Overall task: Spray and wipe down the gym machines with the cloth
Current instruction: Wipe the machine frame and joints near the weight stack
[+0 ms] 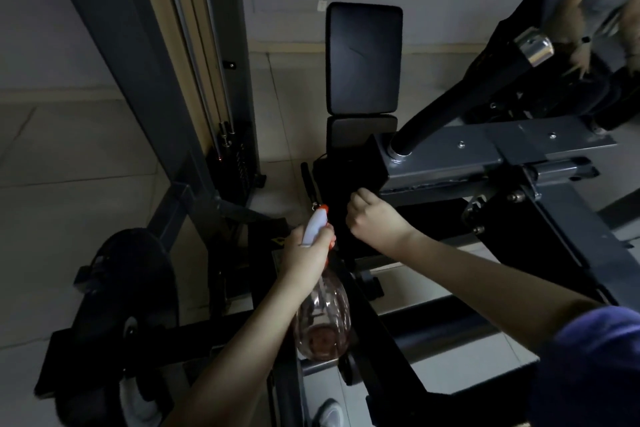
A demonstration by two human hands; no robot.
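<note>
Though light is poor, spray bottle (323,315) seems clear.

1. Pale tiled floor (86,149) — it spreads left of the left hand (304,253) and beyond it.
2. A weight-stack tower (235,163) stands on it, beyond that hand.
3. A black machine base (104,347) rests on it nearer than the hand — possibly bearing a weight plate (138,281).

1 spray btl (320,291), 1 cloth (337,180) (prob., v. dark), 2 pads: upper (363,55), lower (360,132), 1 wt plate (131,288)
</note>
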